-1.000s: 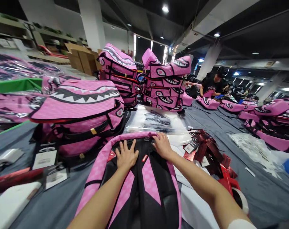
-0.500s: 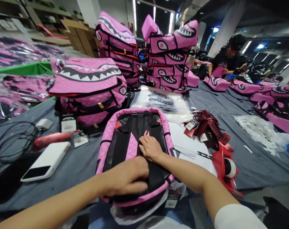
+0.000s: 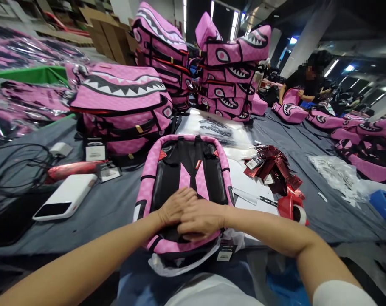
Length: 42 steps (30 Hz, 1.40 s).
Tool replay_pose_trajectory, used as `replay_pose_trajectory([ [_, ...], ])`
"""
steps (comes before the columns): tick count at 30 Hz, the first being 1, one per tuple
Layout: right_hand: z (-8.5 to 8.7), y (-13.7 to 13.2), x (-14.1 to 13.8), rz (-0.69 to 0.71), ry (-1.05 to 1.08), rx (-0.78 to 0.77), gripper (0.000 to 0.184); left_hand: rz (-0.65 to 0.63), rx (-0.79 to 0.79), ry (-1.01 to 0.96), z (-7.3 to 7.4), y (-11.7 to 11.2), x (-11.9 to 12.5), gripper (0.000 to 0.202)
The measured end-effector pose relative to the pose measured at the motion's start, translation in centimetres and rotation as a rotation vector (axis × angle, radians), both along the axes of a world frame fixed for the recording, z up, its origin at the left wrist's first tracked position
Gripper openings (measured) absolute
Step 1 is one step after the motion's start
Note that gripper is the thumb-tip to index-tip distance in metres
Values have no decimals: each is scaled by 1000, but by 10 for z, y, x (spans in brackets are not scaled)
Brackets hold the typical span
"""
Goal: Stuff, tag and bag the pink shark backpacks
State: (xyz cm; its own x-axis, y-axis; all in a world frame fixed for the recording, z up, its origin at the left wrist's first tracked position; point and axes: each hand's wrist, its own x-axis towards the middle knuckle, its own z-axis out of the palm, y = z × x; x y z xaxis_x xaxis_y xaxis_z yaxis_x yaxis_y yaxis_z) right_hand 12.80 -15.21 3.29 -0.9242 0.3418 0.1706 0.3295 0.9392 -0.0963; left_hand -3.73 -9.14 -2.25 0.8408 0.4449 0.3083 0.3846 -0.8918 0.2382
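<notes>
A pink and black backpack lies in front of me, its black back panel and shoulder straps facing up. My left hand rests on the lower middle of that panel, fingers stretched out over the straps. Against it, overlapping on the right, is my right hand with curled fingers; whatever they may hold is hidden. Clear plastic shows under the backpack's near edge, beside a hanging tag.
Shark-faced pink bags stand stacked behind. A white power bank and cables lie left. Dark red foil pieces, a red tape dispenser and printed plastic bags lie right and behind. A person handles a bag farther off.
My right hand has come down from the upper straps to the lower panel. My left hand has moved slightly up and its fingers have straightened; the hands now overlap.
</notes>
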Motion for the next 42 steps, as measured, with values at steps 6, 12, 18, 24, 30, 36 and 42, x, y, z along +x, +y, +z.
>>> replay_pose_trajectory([
  [6,-35,12,-10,287,-50,-39,9,496,76,71,-4,14,-5,58],
  [12,-71,30,-12,239,-45,-15,12,569,47,42,-12,16,1,59],
  [18,-47,15,-1,-175,117,229,12,583,-11,88,-22,-18,-8,69],
  [24,-2,84,31,-992,339,170,47,439,-88,189,-10,-32,-29,77],
  [30,-38,122,35,-1217,203,-11,52,390,27,175,63,47,-5,66],
  [36,-30,133,55,-1177,116,-86,35,412,-38,151,14,78,35,65],
  [42,25,215,129,-1295,146,-60,28,372,-28,73,-14,77,28,68],
])
